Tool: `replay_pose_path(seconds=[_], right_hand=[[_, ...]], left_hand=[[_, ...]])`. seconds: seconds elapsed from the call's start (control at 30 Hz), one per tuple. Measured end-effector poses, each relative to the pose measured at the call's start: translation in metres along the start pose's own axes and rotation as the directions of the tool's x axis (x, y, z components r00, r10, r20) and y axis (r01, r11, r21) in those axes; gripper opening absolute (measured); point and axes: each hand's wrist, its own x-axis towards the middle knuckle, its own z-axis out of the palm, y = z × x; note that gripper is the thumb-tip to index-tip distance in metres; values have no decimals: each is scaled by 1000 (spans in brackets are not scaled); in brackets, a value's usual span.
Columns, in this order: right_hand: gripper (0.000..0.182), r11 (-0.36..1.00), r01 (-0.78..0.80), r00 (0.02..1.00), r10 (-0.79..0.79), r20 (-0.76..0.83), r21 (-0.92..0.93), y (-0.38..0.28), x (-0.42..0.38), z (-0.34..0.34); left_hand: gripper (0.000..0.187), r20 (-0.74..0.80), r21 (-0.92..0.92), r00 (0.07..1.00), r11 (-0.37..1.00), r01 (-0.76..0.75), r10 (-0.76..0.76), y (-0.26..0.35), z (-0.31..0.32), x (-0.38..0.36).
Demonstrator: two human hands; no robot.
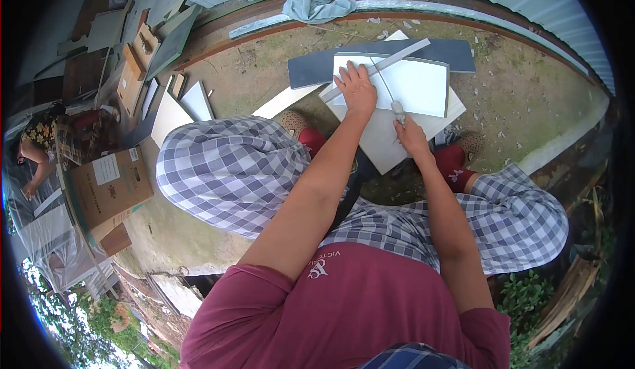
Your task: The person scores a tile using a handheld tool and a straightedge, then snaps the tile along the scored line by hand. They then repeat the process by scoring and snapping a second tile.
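A white panel (423, 86) lies over a paler board (390, 144) between my feet. Slanting across the panel is a metal straightedge (405, 54). My left hand (358, 90) rests on the panel and the straightedge, palm down with fingers spread. Closed around the pale handle of a long thin-shafted tool (397, 107) is my right hand (413, 137), at the panel's near edge. The tool's shaft reaches over the panel and crosses the straightedge. A dark grey board (311, 71) lies beyond the panel.
At the left stand a cardboard box (109, 184) and wooden pieces (135, 65). Another person's arm (43, 174) shows at far left. White offcuts (196, 101) lie on the concrete. A cloth (319, 4) hangs over the rail by the corrugated wall (529, 5).
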Motion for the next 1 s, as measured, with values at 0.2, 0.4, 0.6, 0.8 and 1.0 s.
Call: replay_pose_path(seconds=[0.2,0.4,0.6,0.8,1.0], right_hand=[[39,992,-74,988,59,143,98,35,3,-1],[39,995,-20,997,12,83,97,-10,14,-11],[37,992,-44,989,27,145,118,9,5,-11],[38,990,-79,937,33,348,119,45,5,-14],[38,998,6,994,-13,105,69,-11,18,-12]], left_hand=[[49,7,8,1000,1000,-14,14,0,5,1],[49,4,-14,1000,1000,-4,4,3,-5,-2],[49,41,-7,999,1000,-23,24,-3,1,0],[48,62,-23,998,1000,-4,6,3,-2,2],[48,159,-60,986,997,52,-42,6,-16,-1]])
